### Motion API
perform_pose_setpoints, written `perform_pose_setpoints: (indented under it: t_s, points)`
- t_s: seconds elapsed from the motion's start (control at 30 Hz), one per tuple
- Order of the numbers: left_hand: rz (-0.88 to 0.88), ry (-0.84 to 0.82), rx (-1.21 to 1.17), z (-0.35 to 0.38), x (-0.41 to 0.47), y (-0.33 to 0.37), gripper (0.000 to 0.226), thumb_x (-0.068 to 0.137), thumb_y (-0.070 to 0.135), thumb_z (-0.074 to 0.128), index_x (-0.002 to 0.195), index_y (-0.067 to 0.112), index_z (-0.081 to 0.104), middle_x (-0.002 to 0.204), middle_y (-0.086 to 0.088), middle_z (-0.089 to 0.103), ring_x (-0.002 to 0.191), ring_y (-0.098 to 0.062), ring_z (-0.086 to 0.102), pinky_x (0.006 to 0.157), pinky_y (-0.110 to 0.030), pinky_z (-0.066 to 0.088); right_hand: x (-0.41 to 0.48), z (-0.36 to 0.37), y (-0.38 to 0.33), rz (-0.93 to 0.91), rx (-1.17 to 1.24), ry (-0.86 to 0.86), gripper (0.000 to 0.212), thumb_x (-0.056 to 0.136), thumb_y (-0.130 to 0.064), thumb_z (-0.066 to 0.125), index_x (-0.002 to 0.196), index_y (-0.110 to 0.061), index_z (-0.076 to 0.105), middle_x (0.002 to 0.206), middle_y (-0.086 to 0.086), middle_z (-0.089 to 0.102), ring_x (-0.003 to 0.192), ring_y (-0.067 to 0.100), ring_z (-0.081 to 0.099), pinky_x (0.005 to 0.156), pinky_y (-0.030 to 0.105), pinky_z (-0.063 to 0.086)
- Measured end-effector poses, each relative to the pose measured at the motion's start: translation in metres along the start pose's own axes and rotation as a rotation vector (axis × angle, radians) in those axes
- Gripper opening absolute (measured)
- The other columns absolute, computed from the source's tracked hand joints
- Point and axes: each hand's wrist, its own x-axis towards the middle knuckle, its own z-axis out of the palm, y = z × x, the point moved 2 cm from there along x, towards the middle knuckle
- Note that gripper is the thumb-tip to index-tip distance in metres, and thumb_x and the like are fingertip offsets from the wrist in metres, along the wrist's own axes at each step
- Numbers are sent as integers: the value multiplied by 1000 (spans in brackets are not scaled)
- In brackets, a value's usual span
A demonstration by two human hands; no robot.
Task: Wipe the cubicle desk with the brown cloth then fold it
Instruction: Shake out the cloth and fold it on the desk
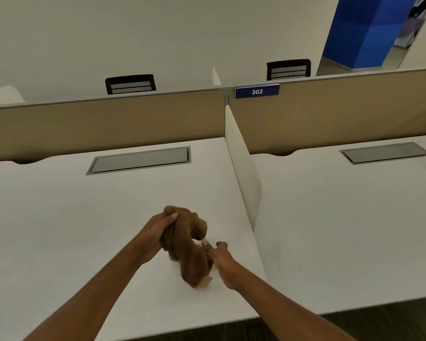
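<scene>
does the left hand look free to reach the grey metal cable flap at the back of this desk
Probably not right away: the left hand is closed on the bunched brown cloth, as is the right hand. The bare white desk up to the grey metal cable flap holds no obstacle.

"302" on blue sign [257,91], partition top

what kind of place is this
Most likely an open-plan office: white desks split by a divider, tan partitions behind, a numbered sign "302", and office chairs beyond.
</scene>
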Motion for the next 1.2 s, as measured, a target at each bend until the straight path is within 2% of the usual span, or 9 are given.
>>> perform_pose_setpoints:
  t_s: [0.1,0.2,0.33,0.53,0.73,0.83,0.93,1.03,1.2]
  points:
    - [1,-23,-87,-16,6,15,33,90,34,58,116,16,66,120,-12,68,112,-27,64,83,-33,56,20,15,-7,-33,241,-203,70,87,-62,45,135,-12,48,117,10,69,108,24,64,90,35,54]
    - [13,-36,-152,-26,10,30,34,88,34,60,115,14,66,117,-12,69,109,-28,65,80,-32,57,31,33,-17,-53,426,-357,67,88,-62,50,133,-13,55,131,15,61,123,30,56,109,47,40]
    - [25,1,-134,-40,15,49,41,85,37,58,120,15,58,115,-10,70,104,-28,67,79,-34,58,38,57,-32,-40,504,-370,59,86,-52,65,129,-11,61,131,18,60,123,35,56,109,52,39]
    - [-6,24,121,-57,19,62,38,96,38,48,130,20,50,124,-3,62,112,-25,61,99,-44,50,40,64,-57,-214,522,-300,53,76,-31,80,120,-4,66,125,20,63,117,36,59,102,47,46]
    - [21,191,274,-84,24,68,27,97,40,46,117,24,56,118,-2,61,104,-20,59,91,-39,49,27,70,-78,-449,589,90,48,69,-22,84,112,-11,66,114,9,71,107,32,65,76,39,56]
    - [36,305,341,-97,28,69,24,98,41,45,114,25,54,116,-2,59,94,-17,57,87,-39,46,19,72,-84,-534,501,253,40,69,-28,83,105,-20,68,106,0,72,104,26,66,75,33,58]
    - [37,319,338,-104,32,68,35,98,42,44,123,20,53,122,-4,58,105,-23,56,95,-43,45,16,77,-89,-459,606,168,39,78,-31,75,112,-17,64,113,6,69,107,31,64,78,43,59]
    - [-8,292,263,-104,32,67,41,96,45,45,128,19,48,124,-4,54,110,-27,53,96,-44,44,17,82,-94,-197,670,68,37,94,-40,56,111,-9,67,107,14,72,101,34,67,86,48,56]
    - [-91,237,287,-110,30,59,39,91,35,60,121,11,52,119,-11,57,107,-30,56,96,-44,48,18,78,-109,-198,538,37,33,73,-13,80,102,1,72,102,15,73,100,33,65,88,42,53]
